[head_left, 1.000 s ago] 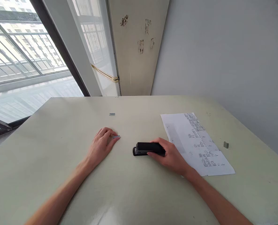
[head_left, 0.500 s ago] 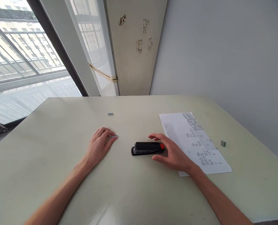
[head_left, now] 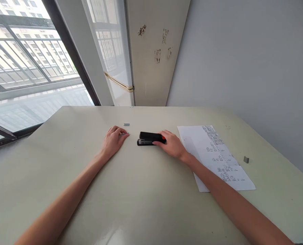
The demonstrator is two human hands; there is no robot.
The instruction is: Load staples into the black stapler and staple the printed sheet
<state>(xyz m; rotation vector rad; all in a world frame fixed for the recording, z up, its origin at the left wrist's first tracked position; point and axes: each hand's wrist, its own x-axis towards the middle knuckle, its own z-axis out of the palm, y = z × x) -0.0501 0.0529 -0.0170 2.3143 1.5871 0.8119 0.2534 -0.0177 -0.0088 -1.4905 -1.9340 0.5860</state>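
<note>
My right hand [head_left: 175, 145] grips the red-marked rear end of a black stapler [head_left: 149, 136], thumb on the near side and fingers over the far side. The stapler's front points left, with a gap between its top arm and base. To its left, my left hand [head_left: 111, 142] rests on the table, thumb and forefinger pinching a small staple strip [head_left: 125, 133], mostly hidden by the fingers. Just beyond that hand lies another staple strip [head_left: 126, 124].
A printed sheet of paper [head_left: 192, 143] lies on the table [head_left: 146, 197] at the right, partly under my right forearm. Farther right sits a small grey piece [head_left: 246, 159]. A fridge [head_left: 153, 81] and a wall stand behind the table, with a window at the left.
My right hand has closed on the stapler and moved it away from me and slightly left. My left hand, still pinching the staple strip, has shifted farther from me. The view has tilted slightly.
</note>
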